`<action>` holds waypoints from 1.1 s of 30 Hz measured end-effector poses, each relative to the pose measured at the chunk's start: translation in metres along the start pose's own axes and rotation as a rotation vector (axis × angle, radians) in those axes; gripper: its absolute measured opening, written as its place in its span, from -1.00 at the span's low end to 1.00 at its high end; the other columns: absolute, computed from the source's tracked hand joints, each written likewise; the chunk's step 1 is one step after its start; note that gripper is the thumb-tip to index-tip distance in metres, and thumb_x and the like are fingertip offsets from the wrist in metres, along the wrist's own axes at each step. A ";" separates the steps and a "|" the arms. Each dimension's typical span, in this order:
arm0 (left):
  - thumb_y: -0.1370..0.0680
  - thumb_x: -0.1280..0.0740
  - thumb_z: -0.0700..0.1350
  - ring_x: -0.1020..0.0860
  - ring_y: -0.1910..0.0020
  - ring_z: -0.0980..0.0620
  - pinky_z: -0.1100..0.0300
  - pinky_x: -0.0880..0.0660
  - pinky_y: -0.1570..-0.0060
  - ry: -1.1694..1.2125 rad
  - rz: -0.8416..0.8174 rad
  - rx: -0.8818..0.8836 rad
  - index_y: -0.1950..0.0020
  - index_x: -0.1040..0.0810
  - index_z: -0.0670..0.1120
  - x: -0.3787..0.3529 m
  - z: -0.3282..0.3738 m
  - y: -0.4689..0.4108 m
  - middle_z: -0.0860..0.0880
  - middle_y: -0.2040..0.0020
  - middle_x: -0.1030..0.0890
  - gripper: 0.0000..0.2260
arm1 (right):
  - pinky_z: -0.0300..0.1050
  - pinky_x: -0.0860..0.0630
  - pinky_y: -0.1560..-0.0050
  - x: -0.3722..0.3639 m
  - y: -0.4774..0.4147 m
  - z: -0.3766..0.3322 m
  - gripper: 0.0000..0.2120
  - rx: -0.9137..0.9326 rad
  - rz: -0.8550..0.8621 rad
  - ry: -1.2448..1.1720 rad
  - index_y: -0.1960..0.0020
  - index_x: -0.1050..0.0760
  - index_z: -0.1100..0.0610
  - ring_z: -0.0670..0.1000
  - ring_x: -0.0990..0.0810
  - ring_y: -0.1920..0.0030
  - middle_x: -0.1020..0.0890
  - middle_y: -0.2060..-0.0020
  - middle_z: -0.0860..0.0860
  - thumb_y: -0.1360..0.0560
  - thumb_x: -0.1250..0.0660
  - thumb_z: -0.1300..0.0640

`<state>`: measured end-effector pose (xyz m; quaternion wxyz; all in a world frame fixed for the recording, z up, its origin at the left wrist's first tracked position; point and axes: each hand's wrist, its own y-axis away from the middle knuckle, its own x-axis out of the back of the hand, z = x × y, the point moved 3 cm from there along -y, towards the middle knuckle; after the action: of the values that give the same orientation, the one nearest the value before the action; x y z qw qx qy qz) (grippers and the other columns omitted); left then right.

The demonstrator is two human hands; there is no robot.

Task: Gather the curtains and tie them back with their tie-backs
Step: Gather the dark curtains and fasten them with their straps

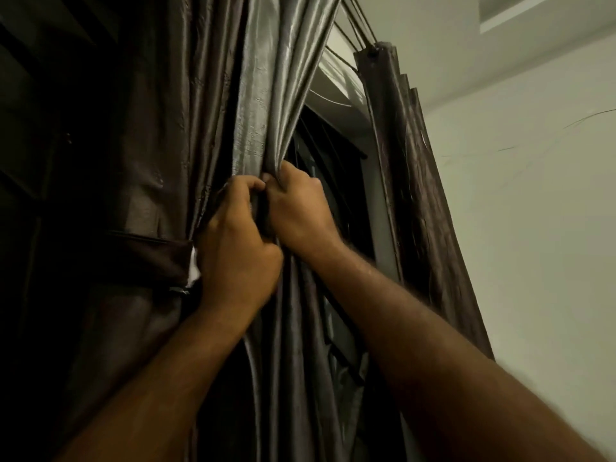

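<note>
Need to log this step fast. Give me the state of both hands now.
Left hand: closed, gripping the gathered curtain, beside the tie-back.
Right hand: closed, gripping the curtain's folds.

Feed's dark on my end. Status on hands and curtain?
Left hand and right hand both fisted on the gathered curtain. Tie-back band beside left hand, not yet fastened. Nothing in the way.

Your support here is the curtain track (358, 45) up top, thin dark rods running along the window head. Two things hang from it: the grey satin curtain (266, 95), bunched in folds, and a darker stacked panel (396, 105) beside the pale wall (533, 195).
</note>
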<state>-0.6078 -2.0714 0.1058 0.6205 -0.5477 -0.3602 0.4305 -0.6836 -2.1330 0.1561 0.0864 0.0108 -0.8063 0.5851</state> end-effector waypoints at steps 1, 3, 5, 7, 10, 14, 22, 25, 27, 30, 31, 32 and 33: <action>-0.43 -0.33 -0.30 -0.58 -0.12 -0.05 0.22 -0.40 0.08 -0.010 -0.051 -0.021 -0.38 -0.33 0.04 -0.007 0.006 0.004 -0.01 -0.19 -0.59 -0.45 | 0.01 -0.51 0.16 0.008 0.003 0.008 -0.76 -0.027 0.008 -0.010 0.14 -0.47 0.10 0.04 -0.60 0.15 -0.62 0.16 0.06 -0.66 -0.18 0.06; -0.45 -0.35 -0.28 -0.56 -0.18 -0.06 0.07 -0.50 -0.07 -0.057 -0.209 -0.055 -0.55 -0.01 0.12 -0.027 0.016 0.014 -0.06 -0.39 -0.46 -0.19 | -0.05 -0.50 0.11 0.025 0.012 0.029 -0.71 -0.130 0.012 -0.112 0.13 -0.52 0.03 -0.05 -0.60 0.13 -0.63 0.15 -0.03 -0.64 -0.21 -0.11; -0.46 -0.37 -0.27 -0.58 0.08 0.03 0.13 -0.54 0.17 -0.113 -0.391 -0.036 -0.51 0.41 0.20 -0.049 0.017 0.026 -0.12 -0.43 -0.41 0.04 | -0.14 -0.56 -0.03 0.037 0.022 0.051 -0.62 -0.222 -0.018 -0.200 -0.10 -0.60 -0.04 -0.12 -0.64 -0.02 -0.68 -0.02 -0.10 -0.56 -0.24 -0.30; -0.47 -0.39 -0.26 -0.50 0.34 0.14 0.25 -0.44 0.42 -0.084 -0.544 -0.007 -0.37 0.61 0.27 -0.068 0.013 0.039 -0.19 -0.36 -0.48 0.14 | -0.21 -0.55 -0.02 0.045 0.028 0.067 -0.51 -0.265 -0.065 -0.145 -0.27 -0.54 -0.06 -0.13 -0.64 -0.08 -0.67 -0.11 -0.12 -0.49 -0.31 -0.35; -0.46 -0.45 -0.24 -0.63 0.23 0.04 0.10 -0.62 0.26 0.088 -0.691 0.074 -0.30 0.62 0.39 -0.087 0.000 0.059 -0.18 -0.34 -0.50 0.19 | -0.30 -0.54 0.19 0.057 0.037 0.087 -0.69 -0.329 -0.094 -0.005 -0.18 -0.53 0.04 -0.14 -0.65 0.08 -0.66 0.03 -0.09 -0.52 -0.42 -0.08; -0.38 -0.54 -0.22 -0.46 -0.34 0.10 -0.01 -0.55 -0.21 0.421 -0.844 0.237 -0.53 0.19 0.33 -0.097 -0.015 0.070 0.08 -0.56 -0.23 0.09 | -0.03 -0.64 0.10 0.068 0.046 0.101 -0.93 -0.349 -0.060 0.083 0.03 -0.57 0.10 0.08 -0.68 0.09 -0.65 0.16 0.01 -0.53 -0.32 0.15; -0.37 -0.55 -0.01 -0.38 -0.41 0.03 -0.09 -0.45 -0.33 0.344 -0.774 0.382 -0.54 -0.17 0.18 -0.099 -0.037 0.071 0.06 -0.48 -0.33 -0.16 | -0.14 -0.68 0.02 0.072 0.083 0.117 -0.86 -0.399 -0.264 -0.012 -0.08 -0.55 0.05 -0.07 -0.72 0.04 -0.70 0.01 -0.02 -0.57 -0.36 0.24; -0.19 -0.58 0.21 -0.32 -0.47 0.02 -0.12 -0.37 -0.39 0.383 -0.935 0.421 -0.55 -0.04 0.26 -0.099 -0.039 0.099 0.08 -0.53 -0.26 0.06 | -0.06 -0.69 -0.03 0.069 0.104 0.126 -0.81 -0.419 -0.266 -0.032 -0.19 -0.57 0.11 -0.04 -0.73 0.01 -0.72 -0.03 0.02 -0.58 -0.36 0.21; -0.13 -0.57 0.27 -0.22 -0.52 0.01 -0.15 -0.30 -0.43 0.364 -1.033 0.422 -0.55 0.06 0.30 -0.100 -0.038 0.120 0.10 -0.59 -0.12 0.15 | -0.06 -0.69 -0.03 0.065 0.120 0.132 -0.83 -0.426 -0.271 -0.023 -0.18 -0.57 0.13 -0.01 -0.73 0.00 -0.72 -0.02 0.04 -0.59 -0.35 0.21; -0.16 -0.59 0.23 -0.13 -0.56 0.01 -0.17 -0.28 -0.44 0.324 -1.095 0.410 -0.54 0.16 0.32 -0.105 -0.038 0.153 0.18 -0.60 0.02 0.19 | 0.03 -0.69 -0.07 0.063 0.142 0.143 -0.85 -0.467 -0.262 -0.006 -0.12 -0.61 0.16 0.05 -0.73 0.01 -0.72 0.00 0.09 -0.56 -0.37 0.22; -0.17 -0.59 0.20 -0.14 -0.55 0.01 -0.16 -0.31 -0.43 0.326 -1.101 0.409 -0.54 0.17 0.32 -0.107 -0.039 0.162 0.18 -0.60 0.01 0.18 | 0.04 -0.68 -0.07 0.063 0.148 0.146 -0.86 -0.478 -0.255 0.003 -0.11 -0.62 0.16 0.06 -0.73 0.01 -0.72 0.01 0.10 -0.56 -0.37 0.23; -0.17 -0.59 0.19 -0.17 -0.55 0.01 -0.16 -0.33 -0.41 0.328 -1.106 0.411 -0.53 0.17 0.32 -0.109 -0.040 0.171 0.18 -0.60 -0.01 0.18 | 0.01 -0.69 -0.05 0.062 0.155 0.150 -0.88 -0.487 -0.250 0.014 -0.09 -0.62 0.16 0.05 -0.73 0.02 -0.73 0.03 0.10 -0.56 -0.37 0.22; -0.19 -0.59 0.16 -0.18 -0.54 0.01 -0.15 -0.34 -0.41 0.329 -1.104 0.418 -0.54 0.17 0.32 -0.111 -0.040 0.179 0.17 -0.59 -0.03 0.17 | -0.06 -0.69 -0.01 0.062 0.163 0.153 -0.92 -0.491 -0.247 0.026 -0.05 -0.62 0.13 0.03 -0.73 0.05 -0.72 0.06 0.08 -0.57 -0.37 0.21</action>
<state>-0.6371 -2.1837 -0.0742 0.8937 -0.2060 -0.3981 0.0170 -0.7830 -2.2213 -0.0336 0.1674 0.0806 -0.9153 0.3574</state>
